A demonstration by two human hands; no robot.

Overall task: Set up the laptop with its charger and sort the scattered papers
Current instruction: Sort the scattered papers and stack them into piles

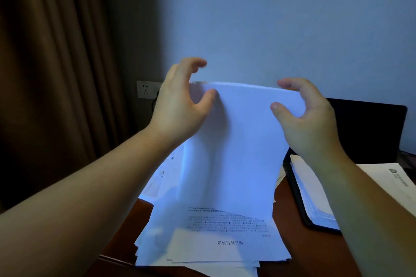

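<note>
Two hands hold one bunch of white papers (236, 141) standing up on the brown surface (290, 243) — the left hand (180, 108) pinches one top corner, the right hand (308, 114) the other. More papers (216, 240) lie flat underneath. One dark laptop (369, 128) sits at the right — a second pile (313, 189) rests on it.

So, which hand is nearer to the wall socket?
Left. The left hand is just right of the wall socket; the right hand is far across the held papers.

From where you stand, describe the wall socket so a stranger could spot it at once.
Start at the brown curtain on the left and go right to the pale wall. The wall socket sits low there, just left of the left hand. It is the only white square plate on that wall.
</note>
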